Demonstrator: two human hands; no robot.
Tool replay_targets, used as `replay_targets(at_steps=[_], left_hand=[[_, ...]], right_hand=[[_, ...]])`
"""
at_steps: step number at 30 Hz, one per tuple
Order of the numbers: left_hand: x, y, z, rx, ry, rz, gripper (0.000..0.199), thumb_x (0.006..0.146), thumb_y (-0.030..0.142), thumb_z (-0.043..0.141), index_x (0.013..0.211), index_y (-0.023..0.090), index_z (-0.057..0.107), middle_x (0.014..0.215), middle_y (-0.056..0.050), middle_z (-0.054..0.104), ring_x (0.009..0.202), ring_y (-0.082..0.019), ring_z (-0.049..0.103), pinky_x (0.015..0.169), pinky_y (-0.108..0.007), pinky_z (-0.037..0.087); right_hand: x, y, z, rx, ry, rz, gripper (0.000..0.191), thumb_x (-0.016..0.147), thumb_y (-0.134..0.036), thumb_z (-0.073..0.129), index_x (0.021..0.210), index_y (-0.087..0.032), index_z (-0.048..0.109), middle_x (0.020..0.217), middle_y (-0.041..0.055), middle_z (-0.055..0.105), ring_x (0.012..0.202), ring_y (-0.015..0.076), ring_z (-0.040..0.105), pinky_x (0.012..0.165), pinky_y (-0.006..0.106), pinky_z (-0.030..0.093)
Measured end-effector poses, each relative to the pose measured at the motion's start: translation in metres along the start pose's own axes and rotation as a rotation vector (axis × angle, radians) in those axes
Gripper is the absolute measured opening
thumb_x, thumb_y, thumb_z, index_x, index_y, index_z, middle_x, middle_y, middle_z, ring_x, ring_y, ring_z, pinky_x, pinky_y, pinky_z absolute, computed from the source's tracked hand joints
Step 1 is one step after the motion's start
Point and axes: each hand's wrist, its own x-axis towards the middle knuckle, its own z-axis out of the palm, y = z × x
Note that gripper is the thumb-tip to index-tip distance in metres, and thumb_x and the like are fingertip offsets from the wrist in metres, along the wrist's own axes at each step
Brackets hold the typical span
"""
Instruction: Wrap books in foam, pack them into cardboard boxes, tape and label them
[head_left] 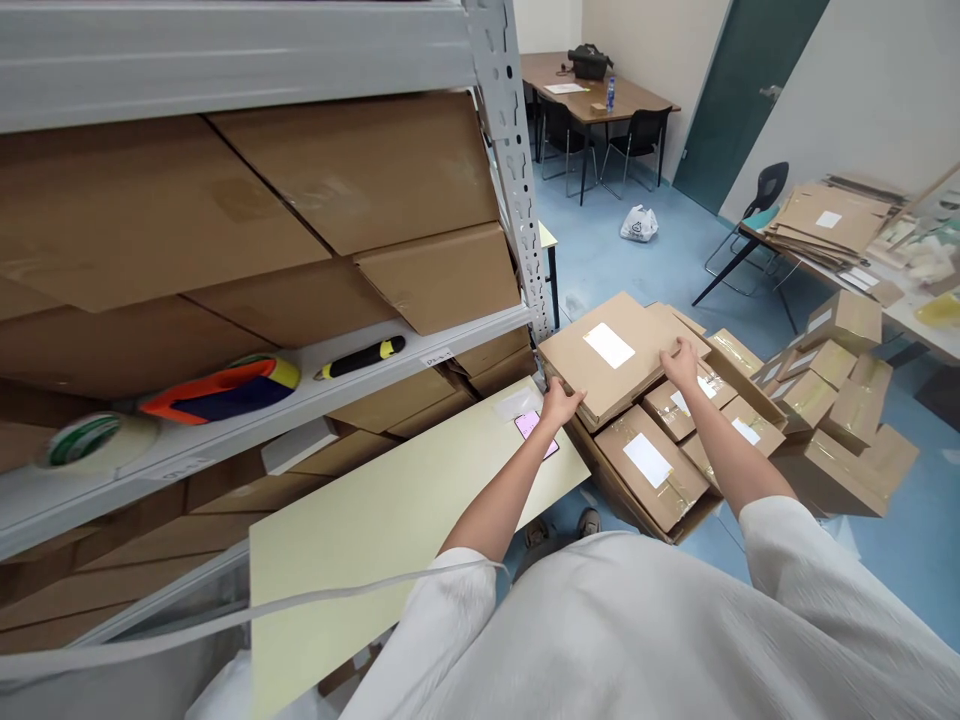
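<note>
My left hand (561,405) grips the near left corner of a flat brown cardboard parcel (609,350) with a white label. My right hand (680,362) holds the same parcel at its right edge, and the parcel is tilted above a heap of taped cardboard parcels (651,468). Under my left wrist, a pink phone (535,434) lies on a pale yellow board (405,545). A clear plastic sleeve (517,404) lies next to the phone.
A grey metal shelf rack (506,120) packed with large cartons stands at the left, holding a tape roll (97,442), a black-and-yellow utility knife (361,357) and an orange-and-blue item (221,390). More parcels sit on the blue floor at right, beside a table stacked with flat cardboard (829,220).
</note>
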Motion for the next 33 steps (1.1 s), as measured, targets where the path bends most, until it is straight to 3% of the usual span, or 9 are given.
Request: replay_targets(at_steps=[5,9,14,19,25,33], left_hand=[[0.004,0.001,0.0,0.027,-0.007,-0.002,0.058,0.09,0.048,0.088,0.131,0.023,0.055,0.117,-0.013,0.081,0.11,-0.028,0.077,0.099,-0.039,0.057],[-0.001,0.003,-0.003,0.115,0.011,0.037,0.049,0.096,0.043,0.08,0.132,0.022,0.056,0.13,-0.016,0.078,0.121,-0.032,0.074,0.104,-0.041,0.054],[-0.012,0.001,-0.004,0.145,0.072,0.116,0.043,0.102,0.039,0.068,0.138,0.019,0.056,0.149,-0.02,0.067,0.136,-0.032,0.066,0.112,-0.043,0.051],[-0.024,-0.014,-0.011,0.09,0.118,0.131,0.041,0.105,0.037,0.061,0.142,0.02,0.056,0.153,-0.02,0.063,0.125,-0.029,0.071,0.115,-0.044,0.05],[-0.041,-0.041,-0.044,0.031,0.174,0.124,0.045,0.104,0.033,0.062,0.146,0.02,0.056,0.155,-0.02,0.062,0.12,-0.028,0.072,0.114,-0.047,0.052],[-0.077,-0.091,-0.109,-0.022,0.212,0.077,0.048,0.099,0.018,0.059,0.148,0.021,0.059,0.158,-0.018,0.06,0.123,-0.027,0.071,0.115,-0.046,0.053]], right_hand=[[-0.001,0.005,-0.006,-0.077,-0.056,-0.024,0.07,0.089,-0.041,0.06,0.152,-0.013,0.054,0.161,0.0252,0.046,0.151,0.0388,0.043,0.129,0.054,0.035],[-0.014,0.002,-0.01,-0.149,-0.04,-0.038,0.062,0.092,-0.042,0.06,0.148,-0.015,0.059,0.17,0.0261,0.036,0.155,0.0443,0.035,0.126,0.064,0.033],[-0.038,-0.009,-0.005,-0.16,-0.047,-0.218,0.048,0.097,-0.044,0.057,0.139,-0.02,0.064,0.17,0.023,0.038,0.155,0.0459,0.033,0.124,0.071,0.029],[-0.075,-0.031,0.016,-0.146,-0.129,-0.373,0.04,0.1,-0.04,0.056,0.134,-0.023,0.068,0.167,0.0201,0.045,0.153,0.0429,0.037,0.124,0.07,0.03],[-0.12,-0.07,0.043,-0.155,-0.253,-0.536,0.04,0.1,-0.035,0.057,0.134,-0.022,0.071,0.165,0.0197,0.05,0.15,0.0412,0.042,0.123,0.065,0.033],[-0.171,-0.122,0.081,-0.166,-0.352,-0.703,0.036,0.103,-0.033,0.054,0.133,-0.026,0.074,0.158,0.0155,0.059,0.144,0.0382,0.049,0.117,0.058,0.041]])
